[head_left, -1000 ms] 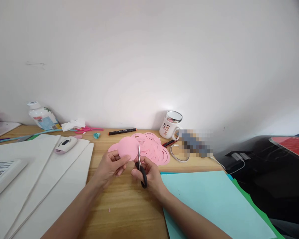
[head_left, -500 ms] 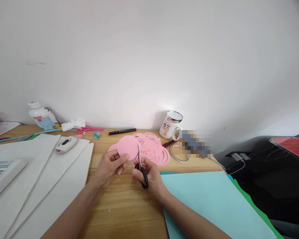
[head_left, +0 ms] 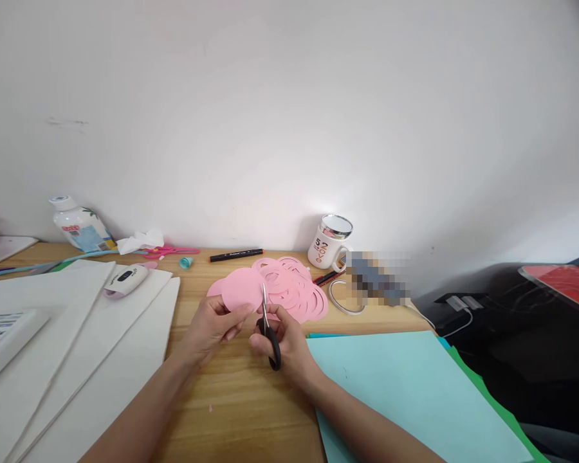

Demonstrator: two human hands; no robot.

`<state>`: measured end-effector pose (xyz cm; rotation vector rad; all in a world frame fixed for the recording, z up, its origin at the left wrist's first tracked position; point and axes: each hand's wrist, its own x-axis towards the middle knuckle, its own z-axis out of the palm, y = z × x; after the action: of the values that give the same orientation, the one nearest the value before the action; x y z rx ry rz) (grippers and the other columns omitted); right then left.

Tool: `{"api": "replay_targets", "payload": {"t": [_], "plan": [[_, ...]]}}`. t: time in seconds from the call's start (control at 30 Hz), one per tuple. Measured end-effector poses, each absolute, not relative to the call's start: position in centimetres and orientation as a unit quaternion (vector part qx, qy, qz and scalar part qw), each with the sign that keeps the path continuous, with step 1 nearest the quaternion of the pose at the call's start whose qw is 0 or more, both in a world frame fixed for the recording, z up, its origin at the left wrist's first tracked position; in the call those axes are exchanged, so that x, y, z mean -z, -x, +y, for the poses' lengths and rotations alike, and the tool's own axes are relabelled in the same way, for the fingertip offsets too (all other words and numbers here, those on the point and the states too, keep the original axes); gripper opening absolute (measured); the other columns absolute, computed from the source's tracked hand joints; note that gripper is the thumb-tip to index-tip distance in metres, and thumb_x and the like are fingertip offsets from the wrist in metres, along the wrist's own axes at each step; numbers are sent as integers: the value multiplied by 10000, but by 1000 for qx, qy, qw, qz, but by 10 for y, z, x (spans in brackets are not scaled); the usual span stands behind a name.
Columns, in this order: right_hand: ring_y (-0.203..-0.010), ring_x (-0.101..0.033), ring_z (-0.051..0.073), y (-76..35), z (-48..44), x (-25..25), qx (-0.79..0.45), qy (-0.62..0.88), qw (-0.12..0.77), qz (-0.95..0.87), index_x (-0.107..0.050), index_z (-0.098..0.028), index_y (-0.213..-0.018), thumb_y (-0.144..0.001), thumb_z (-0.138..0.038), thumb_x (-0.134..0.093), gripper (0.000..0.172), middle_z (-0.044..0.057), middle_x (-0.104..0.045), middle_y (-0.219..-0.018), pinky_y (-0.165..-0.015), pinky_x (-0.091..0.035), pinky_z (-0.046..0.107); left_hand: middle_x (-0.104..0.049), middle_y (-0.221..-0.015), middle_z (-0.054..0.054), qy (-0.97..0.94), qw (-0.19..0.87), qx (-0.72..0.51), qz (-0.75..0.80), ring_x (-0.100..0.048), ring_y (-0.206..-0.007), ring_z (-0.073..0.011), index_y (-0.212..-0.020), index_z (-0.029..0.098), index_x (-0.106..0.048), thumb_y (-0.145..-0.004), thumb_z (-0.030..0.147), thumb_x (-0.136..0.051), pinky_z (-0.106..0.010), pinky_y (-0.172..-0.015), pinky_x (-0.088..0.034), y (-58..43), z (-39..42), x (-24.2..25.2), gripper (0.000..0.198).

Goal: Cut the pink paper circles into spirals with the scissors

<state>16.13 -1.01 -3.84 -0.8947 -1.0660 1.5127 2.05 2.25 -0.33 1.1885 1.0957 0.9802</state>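
My left hand pinches the lower edge of a round pink paper disc between thumb and fingers. My right hand grips black-handled scissors, with the metal blades pointing up along the disc's right edge. Whether the blades touch the paper is hard to make out. Behind both hands, a heap of pink paper rings and curved offcuts lies on the wooden table. More pink paper shows to the left of the disc, partly covered by it and my left hand.
White boards with a white glue tape dispenser lie on the left. Light blue sheets cover the right front. At the back are a bottle, pink scissors, a black marker and a white mug.
The disc in my left hand has tilted and come slightly lower and to the left. My right hand and the scissors have shifted a little left too.
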Motion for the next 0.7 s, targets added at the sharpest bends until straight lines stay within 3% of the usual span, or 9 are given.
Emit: {"api": "replay_targets", "payload": {"t": [0.17,0.7], "plan": [[-496,-376,77,-162,-11,34,-631,371,520,-440,-418,-208,-930,-560,-330,-791,539,-79,-499,-596,-466,-288,192,-383,-355,71,-514,587,-422,462,-284,-359,-38,-427,155,-446,-611,361,-706,-194,-378,-196,-20,23,5,380],[-397,-389,77,-162,-9,40,-608,385,513,-468,-429,-223,-848,-610,-400,-737,429,-100,-467,-501,-395,-294,187,-379,-356,68,-534,565,-414,472,-278,-360,-43,-437,159,-452,-610,383,-688,-195,-381,-196,-20,23,1,369]]}}
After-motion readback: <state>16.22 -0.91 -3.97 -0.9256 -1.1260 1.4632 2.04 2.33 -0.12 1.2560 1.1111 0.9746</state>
